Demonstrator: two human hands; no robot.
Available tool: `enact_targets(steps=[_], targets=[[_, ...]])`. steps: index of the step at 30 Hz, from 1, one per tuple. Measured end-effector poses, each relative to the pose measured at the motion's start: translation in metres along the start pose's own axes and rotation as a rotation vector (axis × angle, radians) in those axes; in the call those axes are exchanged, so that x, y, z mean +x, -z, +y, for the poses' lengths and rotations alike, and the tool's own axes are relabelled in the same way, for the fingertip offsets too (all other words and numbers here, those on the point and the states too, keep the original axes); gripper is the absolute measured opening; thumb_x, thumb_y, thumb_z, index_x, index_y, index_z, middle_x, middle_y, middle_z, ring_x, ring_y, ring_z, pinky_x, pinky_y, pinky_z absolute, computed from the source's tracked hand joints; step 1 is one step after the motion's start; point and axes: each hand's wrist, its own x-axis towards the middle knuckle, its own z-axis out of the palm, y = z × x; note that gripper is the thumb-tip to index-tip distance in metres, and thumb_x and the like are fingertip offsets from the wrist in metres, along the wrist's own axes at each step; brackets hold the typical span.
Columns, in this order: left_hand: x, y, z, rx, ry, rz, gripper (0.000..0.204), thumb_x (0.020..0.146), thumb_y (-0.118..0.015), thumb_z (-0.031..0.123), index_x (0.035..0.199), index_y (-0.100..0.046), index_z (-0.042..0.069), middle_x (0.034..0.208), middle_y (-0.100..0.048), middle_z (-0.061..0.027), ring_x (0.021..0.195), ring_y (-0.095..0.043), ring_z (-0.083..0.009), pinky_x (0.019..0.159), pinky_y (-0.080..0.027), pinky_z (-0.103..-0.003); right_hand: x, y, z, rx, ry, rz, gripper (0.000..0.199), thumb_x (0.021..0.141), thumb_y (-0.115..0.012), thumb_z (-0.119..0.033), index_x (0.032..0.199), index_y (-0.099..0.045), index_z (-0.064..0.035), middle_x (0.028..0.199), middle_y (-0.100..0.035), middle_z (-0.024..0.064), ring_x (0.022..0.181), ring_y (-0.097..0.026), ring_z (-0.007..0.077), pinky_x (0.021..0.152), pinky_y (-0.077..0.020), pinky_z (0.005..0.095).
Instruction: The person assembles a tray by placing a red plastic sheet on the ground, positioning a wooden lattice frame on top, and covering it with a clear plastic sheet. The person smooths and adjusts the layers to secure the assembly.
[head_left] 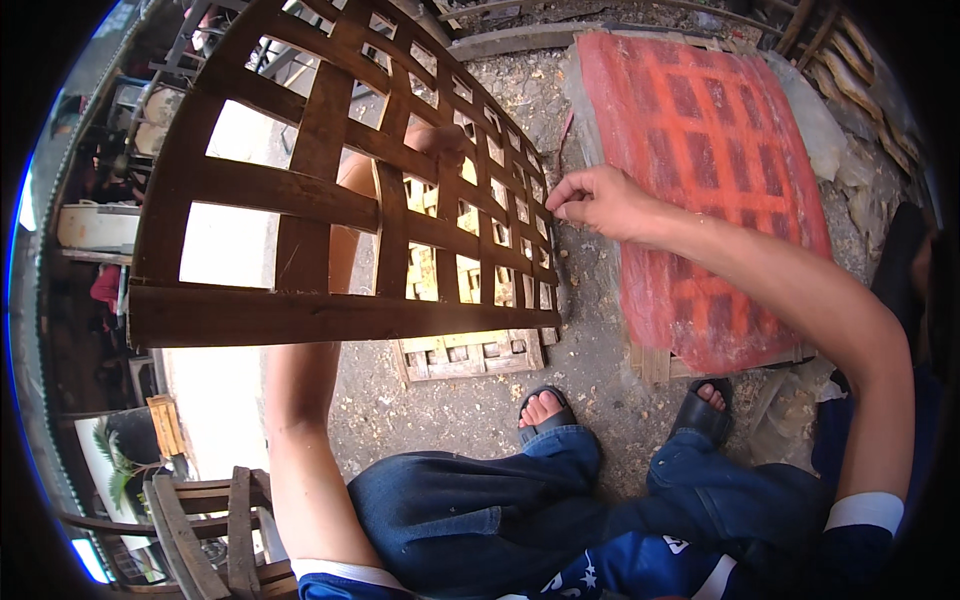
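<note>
A large dark brown lattice panel [330,205] of crossing wooden slats is held up tilted at the left, its long solid edge toward me. Behind it my left forearm rises, and my left hand [437,142] shows through the gaps, its fingers closed on a slat; part of this hand is hidden. My right hand [605,203] is by the panel's right edge with thumb and fingers pinched together. Whether that pinch touches the edge or holds something small cannot be made out.
Beneath the raised panel lies a lighter lattice panel [475,355] on the littered concrete ground. To the right, a translucent red sheet [700,190] covers another slatted piece. Wooden slatwork [215,520] stands at lower left. My sandalled feet [545,410] are between these.
</note>
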Motion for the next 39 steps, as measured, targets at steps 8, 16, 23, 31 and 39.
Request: enact_targets(steps=[8, 16, 23, 31, 39], targets=[[0.005, -0.008, -0.002, -0.011, -0.007, -0.020, 0.038, 0.095, -0.069, 0.035, 0.112, -0.070, 0.001, 0.113, -0.070, -0.0119, 0.106, -0.064, -0.0197, 0.089, -0.051, -0.033, -0.009, 0.002, -0.010, -0.004, -0.009, -0.049, 0.014, 0.091, -0.072, -0.015, 0.101, -0.074, -0.0049, 0.087, -0.074, 0.0047, 0.075, -0.064, 0.0084, 0.064, -0.0501, 0.0291], [0.003, -0.020, 0.000, -0.008, -0.018, -0.048, 0.039, 0.094, -0.070, 0.036, 0.111, -0.070, 0.001, 0.113, -0.070, -0.0118, 0.106, -0.064, -0.0191, 0.089, -0.052, -0.033, -0.019, 0.007, -0.013, -0.117, -0.021, -0.082, 0.012, 0.091, -0.074, -0.014, 0.095, -0.073, -0.0033, 0.083, -0.073, 0.0067, 0.072, -0.066, 0.0109, 0.066, -0.0520, 0.0277], [0.017, -0.015, 0.001, -0.021, -0.035, -0.052, 0.040, 0.094, -0.071, 0.036, 0.111, -0.070, 0.001, 0.113, -0.070, -0.0116, 0.106, -0.064, -0.0186, 0.088, -0.052, -0.033, -0.019, 0.001, -0.009, -0.259, 0.178, -0.039, 0.016, 0.092, -0.073, -0.017, 0.098, -0.074, -0.0022, 0.078, -0.073, 0.0076, 0.062, -0.067, 0.0141, 0.064, -0.0540, 0.0321], [0.029, -0.016, 0.005, -0.043, -0.051, -0.058, 0.040, 0.093, -0.072, 0.037, 0.111, -0.070, 0.001, 0.113, -0.070, -0.0115, 0.105, -0.064, -0.0180, 0.087, -0.052, -0.032, -0.022, 0.002, -0.003, -0.394, 0.210, 0.023, 0.026, 0.094, -0.071, -0.024, 0.087, -0.070, 0.0003, 0.075, -0.072, 0.0080, 0.067, -0.069, 0.0195, 0.070, -0.0548, 0.0383], [0.057, -0.037, 0.009, -0.125, -0.109, -0.109, 0.041, 0.093, -0.072, 0.038, 0.110, -0.071, 0.001, 0.112, -0.070, -0.0113, 0.105, -0.064, -0.0175, 0.086, -0.052, -0.032, -0.048, 0.003, -0.029, -0.349, 0.251, -0.065, 0.069, 0.091, -0.070, -0.055, 0.130, -0.055, 0.0000, 0.122, -0.062, 0.0189, 0.102, -0.065, 0.0233, 0.094, -0.0532, 0.0450]])
